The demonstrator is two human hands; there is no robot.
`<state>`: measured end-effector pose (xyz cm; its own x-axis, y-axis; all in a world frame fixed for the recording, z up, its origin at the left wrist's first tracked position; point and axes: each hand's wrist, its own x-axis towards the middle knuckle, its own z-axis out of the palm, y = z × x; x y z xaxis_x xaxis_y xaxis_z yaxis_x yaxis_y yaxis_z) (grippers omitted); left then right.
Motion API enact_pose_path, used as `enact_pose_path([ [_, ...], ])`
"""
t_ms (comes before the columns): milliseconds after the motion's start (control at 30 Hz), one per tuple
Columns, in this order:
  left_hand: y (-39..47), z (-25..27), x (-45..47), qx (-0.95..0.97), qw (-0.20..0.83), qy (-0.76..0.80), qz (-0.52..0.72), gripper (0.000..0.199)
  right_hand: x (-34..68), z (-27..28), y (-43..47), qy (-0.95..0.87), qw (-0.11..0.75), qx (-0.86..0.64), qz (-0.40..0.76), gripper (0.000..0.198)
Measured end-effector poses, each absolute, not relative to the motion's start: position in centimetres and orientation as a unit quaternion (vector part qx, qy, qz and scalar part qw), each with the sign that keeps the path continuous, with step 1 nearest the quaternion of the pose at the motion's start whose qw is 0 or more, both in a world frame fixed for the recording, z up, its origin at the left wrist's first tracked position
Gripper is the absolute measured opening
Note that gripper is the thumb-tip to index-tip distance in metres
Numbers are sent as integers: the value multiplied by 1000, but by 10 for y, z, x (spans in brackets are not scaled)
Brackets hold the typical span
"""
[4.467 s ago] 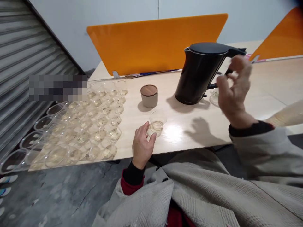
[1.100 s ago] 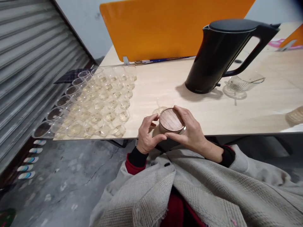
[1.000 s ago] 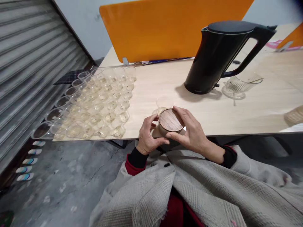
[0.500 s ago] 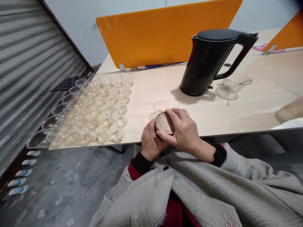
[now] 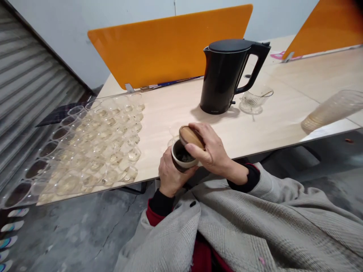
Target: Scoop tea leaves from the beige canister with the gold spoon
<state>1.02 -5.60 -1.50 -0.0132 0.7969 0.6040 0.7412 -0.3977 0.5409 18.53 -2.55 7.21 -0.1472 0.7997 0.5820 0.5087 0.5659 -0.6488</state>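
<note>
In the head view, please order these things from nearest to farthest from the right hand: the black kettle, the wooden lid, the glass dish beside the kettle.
1. Wooden lid: held in the right hand, tilted over the open jar.
2. Black kettle: behind the hand, farther back on the table.
3. Glass dish: right of the kettle, by its handle.

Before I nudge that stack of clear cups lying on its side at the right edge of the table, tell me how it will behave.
The stack of clear cups lies on its side near the table edge, so it would probably roll. It looks like thin plastic, likely light, so a small push may send it far. The nested cups might slide apart if gripped at one end.
</note>
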Motion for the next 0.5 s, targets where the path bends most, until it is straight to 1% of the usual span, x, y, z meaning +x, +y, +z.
enact_pose_path([
  [67, -57, -14, 9, 705, 35, 543, 454, 100, 202, 69, -18, -719, 515, -445, 139, 66],
  [133, -58, -13, 8, 706, 35, 539, 458, 100, 224, 60, -8, -706, 509, -484, 97, 67],
  [200, -58, -14, 8, 702, 31, 542, 461, 102, 249, 44, 4, -699, 462, -543, 58, 67],
  [300, -57, -16, 7, 699, 24, 545, 462, 103, 281, 21, 20, -694, 353, -626, 38, 63],
  [400, -56, -17, 7, 703, 16, 543, 459, 102, 298, 9, 29, -717, 252, -649, 26, 62],
  [467, -56, -17, 6, 705, 11, 544, 455, 104, 305, 9, 30, -738, 226, -636, 19, 66],
  [500, -57, -17, 6, 704, 10, 546, 454, 104, 309, 10, 29, -740, 233, -630, 20, 67],
])
